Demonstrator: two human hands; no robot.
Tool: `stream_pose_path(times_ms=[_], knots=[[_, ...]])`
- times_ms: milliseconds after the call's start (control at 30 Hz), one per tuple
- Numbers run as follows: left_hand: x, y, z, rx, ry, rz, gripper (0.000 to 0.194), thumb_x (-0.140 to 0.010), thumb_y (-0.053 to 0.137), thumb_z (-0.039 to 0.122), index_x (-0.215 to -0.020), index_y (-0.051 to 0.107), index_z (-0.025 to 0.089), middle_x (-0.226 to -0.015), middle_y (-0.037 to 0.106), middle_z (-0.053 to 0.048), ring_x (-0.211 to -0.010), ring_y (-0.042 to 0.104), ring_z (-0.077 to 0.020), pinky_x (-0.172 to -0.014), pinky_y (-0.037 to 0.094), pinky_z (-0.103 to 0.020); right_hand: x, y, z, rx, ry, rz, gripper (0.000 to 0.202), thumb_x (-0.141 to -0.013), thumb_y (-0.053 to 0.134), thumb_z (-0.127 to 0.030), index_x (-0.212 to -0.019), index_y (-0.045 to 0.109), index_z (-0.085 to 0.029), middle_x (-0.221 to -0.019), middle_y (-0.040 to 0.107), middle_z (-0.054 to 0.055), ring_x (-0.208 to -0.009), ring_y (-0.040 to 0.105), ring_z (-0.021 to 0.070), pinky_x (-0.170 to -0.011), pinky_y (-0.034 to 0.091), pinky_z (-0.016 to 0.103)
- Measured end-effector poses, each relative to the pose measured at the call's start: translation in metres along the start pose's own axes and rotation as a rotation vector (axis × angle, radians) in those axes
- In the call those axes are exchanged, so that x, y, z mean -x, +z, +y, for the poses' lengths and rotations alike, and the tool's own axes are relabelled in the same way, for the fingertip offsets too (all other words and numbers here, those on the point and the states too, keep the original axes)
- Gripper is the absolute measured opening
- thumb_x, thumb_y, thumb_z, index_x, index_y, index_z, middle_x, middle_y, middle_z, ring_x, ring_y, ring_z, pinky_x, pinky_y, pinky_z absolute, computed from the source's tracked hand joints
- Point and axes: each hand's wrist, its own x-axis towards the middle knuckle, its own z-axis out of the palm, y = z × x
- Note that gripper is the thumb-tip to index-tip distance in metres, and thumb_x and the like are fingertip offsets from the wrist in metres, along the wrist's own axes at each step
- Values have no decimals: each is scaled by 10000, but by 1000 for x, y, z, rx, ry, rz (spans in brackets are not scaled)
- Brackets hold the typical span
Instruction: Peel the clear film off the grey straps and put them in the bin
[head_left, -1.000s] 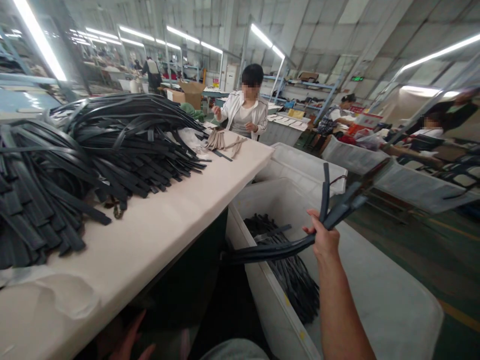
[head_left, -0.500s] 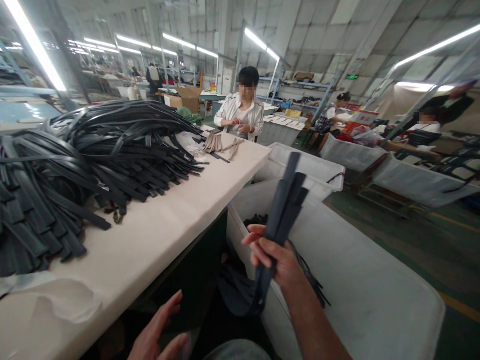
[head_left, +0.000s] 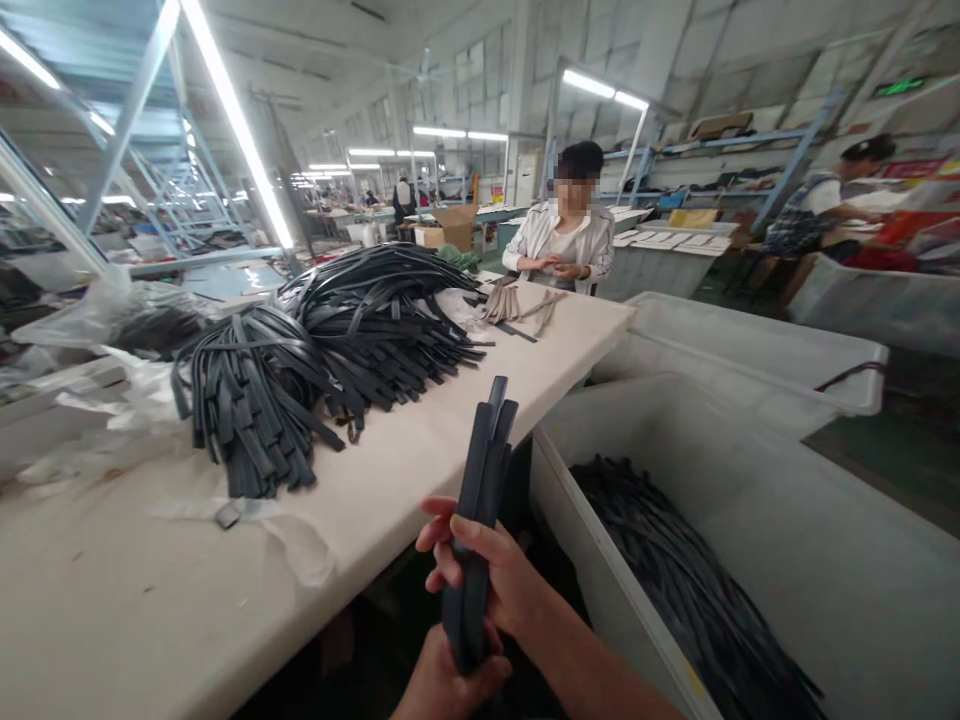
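Observation:
A bundle of dark flat straps (head_left: 487, 460) stands nearly upright in front of me, its ends uneven at the top. My right hand (head_left: 487, 565) is wrapped round its middle. Lower down, my left hand (head_left: 454, 675) grips the same bundle near its bottom. Beyond the hands, a large heap of dark straps (head_left: 375, 320) lies on the pale tabletop (head_left: 390, 505). Many more dark straps (head_left: 690, 580) lie inside the white bin at the right.
The white bin (head_left: 832, 510) stands against the table's right side, with another bin (head_left: 735, 345) behind it. A person (head_left: 562, 240) faces me at the table's far end, near beige strips (head_left: 502, 302). Plastic wrapping (head_left: 127, 385) lies at the left.
My left hand was open and apart from the straps; now it holds their lower part. My right hand and the bundle have moved left and down in view. The view has turned left.

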Motion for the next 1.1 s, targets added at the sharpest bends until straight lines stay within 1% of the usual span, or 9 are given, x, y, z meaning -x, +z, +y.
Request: stream_pose_path(times_ms=[100, 200, 333, 467, 600, 733, 800, 867, 1100], knots=[[1, -5, -18, -15, -58, 61, 562, -631, 737, 678, -729, 629, 136, -549, 542, -1, -494, 474, -114, -500, 393, -252, 3, -12, 18, 105, 97, -72, 518, -744, 771, -406, -1173, 660, -138, -898, 742, 95, -568, 614, 102, -600, 556, 243], [2, -7, -27, -16, -113, 150, 584, -609, 767, 659, -830, 661, 129, -564, 577, -24, -511, 549, -161, -514, 429, -284, 5, -22, 37, 237, 118, -57, 534, -801, 725, -468, -1203, 620, -133, -916, 743, 125, -569, 630, 122, -516, 486, 217], [8, -9, -19, 92, -83, 130, 697, -586, 829, 565, -1111, 638, 148, -840, 687, -90, -793, 661, -264, -743, 533, -379, 9, -24, 50, 332, 99, -43, 514, -852, 634, -582, -1121, 604, -145, -739, 690, 46, -518, 552, 111, -487, 423, 220], [17, -18, 1, 185, 60, 37, 879, -483, 879, 543, -1215, 598, 146, -1111, 666, -136, -1072, 610, -355, -935, 499, -446, 12, -25, 51, 626, 143, -62, 403, -858, 628, -560, -904, 607, -160, -615, 598, -13, -497, 490, 105, -499, 383, 225], [26, -40, 33, 235, 158, 290, 640, -680, 766, 544, -1195, 614, 198, -1100, 687, -104, -967, 646, -285, -843, 531, -376, 13, -31, 56, 886, 163, -128, 321, -857, 639, -442, -709, 579, -164, -602, 538, -28, -541, 483, 119, -526, 372, 236], [36, -64, 71, 280, 194, 593, 432, -643, 836, 432, -976, 696, 196, -893, 731, -52, -807, 653, -203, -730, 526, -274, 13, -39, 70, 1057, 134, -261, 236, -861, 624, -381, -763, 590, -170, -678, 533, -38, -622, 464, 126, -566, 330, 237], [42, -71, 84, 267, 157, 672, 358, -652, 835, 425, -882, 725, 173, -817, 728, -41, -747, 635, -173, -691, 511, -243, 13, -41, 76, 1075, 129, -295, 266, -858, 622, -419, -781, 593, -167, -699, 524, -38, -643, 444, 129, -576, 314, 241], [47, -74, 90, 269, 94, 665, 336, -699, 800, 447, -854, 740, 155, -751, 711, -32, -679, 604, -143, -638, 488, -218, 13, -42, 79, 1018, 180, -309, 321, -848, 626, -480, -805, 608, -162, -717, 525, -32, -658, 441, 134, -585, 322, 242], [55, -63, 91, 360, -15, 552, 457, -871, 601, 504, -1188, 660, 179, -766, 684, -17, -533, 510, -85, -515, 422, -188, 26, -51, 82, 656, 488, -367, 573, -813, 590, -694, -825, 681, -128, -761, 675, 77, -658, 598, 178, -599, 431, 269]])
